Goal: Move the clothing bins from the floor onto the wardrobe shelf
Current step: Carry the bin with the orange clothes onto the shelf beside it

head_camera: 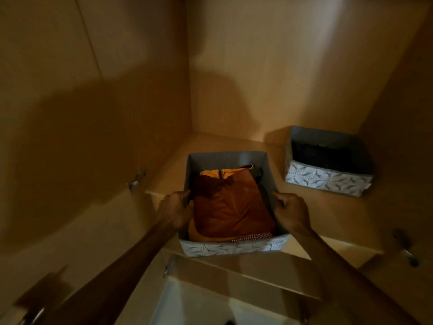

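Observation:
A grey fabric bin with a white leaf-patterned front sits at the front edge of the wardrobe shelf, its front overhanging slightly. It holds folded rust-orange and yellow clothes. My left hand grips the bin's left wall. My right hand grips its right wall. A second bin of the same kind, filled with dark clothes, stands on the shelf further back at the right, apart from the first.
The wardrobe's left side wall and back wall enclose the shelf. Metal hinges sit on the left wall, another hinge on the right. A lower panel edge lies below the shelf.

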